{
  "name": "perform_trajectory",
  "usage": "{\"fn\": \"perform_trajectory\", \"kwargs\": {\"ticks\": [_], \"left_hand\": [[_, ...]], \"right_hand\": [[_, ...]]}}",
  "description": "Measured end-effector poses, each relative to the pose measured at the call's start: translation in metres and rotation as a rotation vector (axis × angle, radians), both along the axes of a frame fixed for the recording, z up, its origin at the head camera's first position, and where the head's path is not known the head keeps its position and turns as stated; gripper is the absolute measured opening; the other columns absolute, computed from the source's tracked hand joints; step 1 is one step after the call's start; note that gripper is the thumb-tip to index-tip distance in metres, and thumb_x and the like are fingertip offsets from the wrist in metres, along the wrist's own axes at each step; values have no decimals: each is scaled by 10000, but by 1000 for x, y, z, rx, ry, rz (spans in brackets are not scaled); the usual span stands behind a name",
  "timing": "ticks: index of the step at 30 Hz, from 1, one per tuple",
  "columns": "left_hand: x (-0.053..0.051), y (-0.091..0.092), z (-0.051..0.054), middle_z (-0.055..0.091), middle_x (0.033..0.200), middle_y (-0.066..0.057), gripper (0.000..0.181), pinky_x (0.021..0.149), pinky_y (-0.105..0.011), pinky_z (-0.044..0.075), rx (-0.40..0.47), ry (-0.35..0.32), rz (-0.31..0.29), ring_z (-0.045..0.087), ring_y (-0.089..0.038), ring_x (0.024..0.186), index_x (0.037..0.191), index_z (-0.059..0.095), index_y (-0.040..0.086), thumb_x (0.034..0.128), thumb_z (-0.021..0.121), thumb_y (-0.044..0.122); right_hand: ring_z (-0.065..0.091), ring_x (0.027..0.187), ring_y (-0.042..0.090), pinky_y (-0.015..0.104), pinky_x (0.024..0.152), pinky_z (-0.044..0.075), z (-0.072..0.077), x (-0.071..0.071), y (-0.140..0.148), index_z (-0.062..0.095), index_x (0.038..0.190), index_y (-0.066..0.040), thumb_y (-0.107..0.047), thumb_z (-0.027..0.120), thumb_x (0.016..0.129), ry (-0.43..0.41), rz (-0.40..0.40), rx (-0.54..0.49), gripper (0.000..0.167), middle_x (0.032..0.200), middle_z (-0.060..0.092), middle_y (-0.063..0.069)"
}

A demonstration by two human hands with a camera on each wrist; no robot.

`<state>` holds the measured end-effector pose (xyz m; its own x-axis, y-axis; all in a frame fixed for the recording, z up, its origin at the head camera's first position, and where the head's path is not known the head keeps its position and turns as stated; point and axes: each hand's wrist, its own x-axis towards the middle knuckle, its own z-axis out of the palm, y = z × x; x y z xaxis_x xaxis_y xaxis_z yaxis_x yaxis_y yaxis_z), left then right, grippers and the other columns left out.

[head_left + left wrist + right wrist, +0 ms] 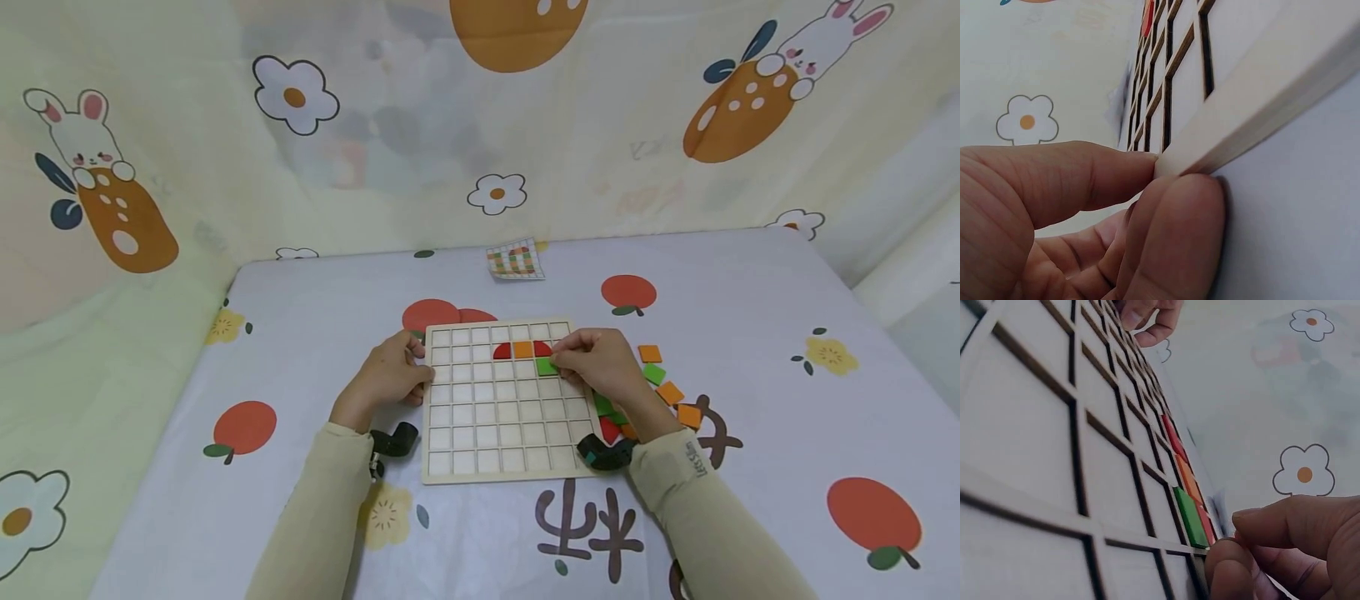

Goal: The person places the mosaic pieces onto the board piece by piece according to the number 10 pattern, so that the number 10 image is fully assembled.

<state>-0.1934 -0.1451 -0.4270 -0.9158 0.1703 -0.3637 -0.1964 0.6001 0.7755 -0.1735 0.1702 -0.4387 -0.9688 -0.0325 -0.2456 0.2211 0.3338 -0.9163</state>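
A pale wooden grid board (486, 414) lies on the table between the hands. At its left edge my left hand (386, 371) pinches the rim (1260, 119) between thumb and fingers. Several tiles sit in the upper right cells: an orange square (522, 350) between two red rounded pieces (502, 352), with a green tile (545, 367) below the right one. Beside that green tile, over the board's right side, my right hand (603, 362) has thumb and fingers pinched together. Only a sliver of an orange-red tile (1237, 535) shows between those fingertips; the rest is hidden.
Loose orange (649, 354) and green tiles (654, 373) lie right of the board, with more green and red ones partly under the right forearm. A small patterned card (515, 260) lies behind the board, near the hanging printed cloth (390, 150).
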Motion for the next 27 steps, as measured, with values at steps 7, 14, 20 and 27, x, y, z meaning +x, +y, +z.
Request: {"fn": "perform_trajectory", "kwargs": {"ticks": [7, 14, 20, 27], "left_hand": [[0, 1, 0, 613, 894, -140, 271, 588, -280, 605, 8, -11, 10, 657, -176, 618, 1169, 521, 30, 967, 694, 83], [0, 1, 0, 607, 891, -136, 271, 582, -274, 604, 0, -10, 3, 657, -167, 612, 1169, 523, 25, 964, 693, 75], [-1, 0, 0, 608, 886, -135, 273, 584, -271, 601, -13, -2, 2, 657, -172, 619, 1177, 525, 31, 969, 693, 85], [-1, 0, -4, 606, 884, -136, 266, 582, -276, 604, -2, 0, 2, 659, -173, 621, 1171, 525, 31, 970, 690, 81]], "right_hand": [[611, 692, 198, 274, 575, 527, 18, 2, 21, 719, 1117, 26, -180, 727, 972, 29, 30, 50, 252, 858, 710, 113], [572, 849, 258, 305, 692, 509, 32, 4, 50, 739, 1092, -29, -249, 737, 965, -53, 86, 355, 255, 978, 696, 102], [608, 916, 262, 317, 728, 533, 30, 4, 57, 714, 1089, -55, -310, 808, 888, -158, 130, 456, 338, 1052, 694, 113], [607, 901, 274, 338, 730, 527, 35, 6, 53, 699, 1053, -31, -263, 831, 870, -184, 149, 523, 324, 1026, 676, 136]]}}
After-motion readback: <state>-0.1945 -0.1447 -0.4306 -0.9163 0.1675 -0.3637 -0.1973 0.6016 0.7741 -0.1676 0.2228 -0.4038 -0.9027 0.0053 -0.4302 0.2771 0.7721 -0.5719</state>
